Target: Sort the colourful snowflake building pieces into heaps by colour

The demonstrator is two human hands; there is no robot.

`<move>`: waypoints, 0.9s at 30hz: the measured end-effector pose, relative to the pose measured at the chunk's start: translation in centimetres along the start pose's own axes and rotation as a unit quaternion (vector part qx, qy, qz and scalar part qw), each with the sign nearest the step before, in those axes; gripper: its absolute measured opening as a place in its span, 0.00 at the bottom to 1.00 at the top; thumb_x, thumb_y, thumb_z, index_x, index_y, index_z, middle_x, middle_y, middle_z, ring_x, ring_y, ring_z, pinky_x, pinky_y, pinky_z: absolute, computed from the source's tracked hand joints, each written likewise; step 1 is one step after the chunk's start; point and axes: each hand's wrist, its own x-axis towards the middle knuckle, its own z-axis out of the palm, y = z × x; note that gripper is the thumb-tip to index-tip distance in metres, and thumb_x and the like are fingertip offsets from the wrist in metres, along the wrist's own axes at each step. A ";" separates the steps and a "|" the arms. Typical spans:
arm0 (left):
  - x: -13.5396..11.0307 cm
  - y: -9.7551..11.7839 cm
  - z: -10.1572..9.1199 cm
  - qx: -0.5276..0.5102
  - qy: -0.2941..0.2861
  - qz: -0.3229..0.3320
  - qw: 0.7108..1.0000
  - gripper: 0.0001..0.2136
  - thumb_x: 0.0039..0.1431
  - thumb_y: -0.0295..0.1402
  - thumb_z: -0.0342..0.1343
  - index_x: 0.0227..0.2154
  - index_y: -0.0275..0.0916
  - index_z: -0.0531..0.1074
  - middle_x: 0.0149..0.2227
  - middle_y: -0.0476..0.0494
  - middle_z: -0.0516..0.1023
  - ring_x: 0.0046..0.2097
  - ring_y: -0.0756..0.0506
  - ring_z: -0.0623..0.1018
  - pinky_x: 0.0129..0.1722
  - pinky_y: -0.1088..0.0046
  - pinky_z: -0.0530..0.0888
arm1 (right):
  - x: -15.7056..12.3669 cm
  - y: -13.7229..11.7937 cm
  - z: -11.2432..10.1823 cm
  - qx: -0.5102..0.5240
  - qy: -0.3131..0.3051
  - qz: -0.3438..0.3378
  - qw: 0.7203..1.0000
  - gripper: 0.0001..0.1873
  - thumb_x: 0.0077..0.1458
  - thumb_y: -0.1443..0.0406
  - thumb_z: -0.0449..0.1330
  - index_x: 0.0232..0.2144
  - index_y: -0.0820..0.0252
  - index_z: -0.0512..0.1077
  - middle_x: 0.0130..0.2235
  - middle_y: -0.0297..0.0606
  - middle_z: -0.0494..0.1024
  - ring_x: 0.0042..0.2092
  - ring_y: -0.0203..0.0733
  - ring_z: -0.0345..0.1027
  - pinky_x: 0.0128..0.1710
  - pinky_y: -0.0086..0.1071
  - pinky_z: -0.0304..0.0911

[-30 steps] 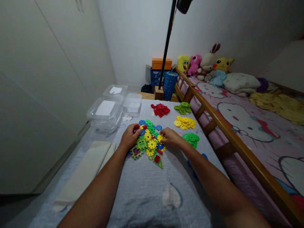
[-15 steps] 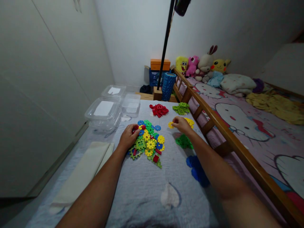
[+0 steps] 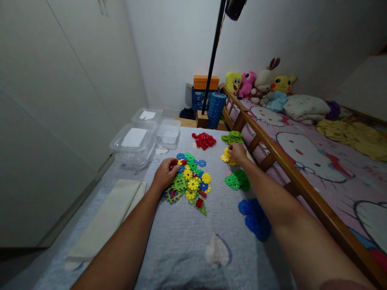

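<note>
Our right hand [image 3: 235, 153] moved onto yellow pile [image 3: 226, 158]; left hand [image 3: 165, 173] curled at heap [image 3: 192, 184] edge, gap between; grips, we can't tell.

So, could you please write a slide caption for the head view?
Left hand at the mixed pile, right hand at the yellow pile.

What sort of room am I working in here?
Most likely a bedroom, perhaps a child's: pink cartoon-print bedding beyond a long brown wooden rail, with a row of colourful plush toys at its far end.
</note>
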 end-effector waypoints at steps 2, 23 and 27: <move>0.0 -0.2 0.1 0.000 0.001 0.002 1.000 0.16 0.58 0.43 0.52 0.43 0.39 0.73 0.44 0.41 0.76 0.45 0.42 0.76 0.49 0.62 0.73 | -0.3 0.0 0.3 -0.026 0.015 0.021 0.999 0.07 0.53 0.69 0.60 0.35 0.59 0.77 0.43 0.46 0.79 0.48 0.51 0.69 0.45 0.39 0.61; 0.2 -0.6 0.1 -0.021 0.024 -0.008 0.999 0.18 0.57 0.45 0.53 0.44 0.40 0.72 0.49 0.40 0.75 0.51 0.40 0.75 0.54 0.60 0.72 | -6.0 -9.2 4.9 0.000 -0.089 -0.211 0.974 0.17 0.59 0.66 0.59 0.51 0.60 0.75 0.52 0.48 0.74 0.52 0.48 0.65 0.52 0.36 0.58; 0.2 -0.7 0.3 -0.021 0.024 -0.004 0.999 0.18 0.57 0.45 0.53 0.44 0.40 0.72 0.48 0.39 0.75 0.51 0.40 0.75 0.55 0.59 0.71 | -6.0 -9.3 4.9 0.050 -0.075 -0.178 0.980 0.12 0.54 0.67 0.64 0.43 0.60 0.76 0.47 0.45 0.76 0.48 0.46 0.66 0.48 0.34 0.59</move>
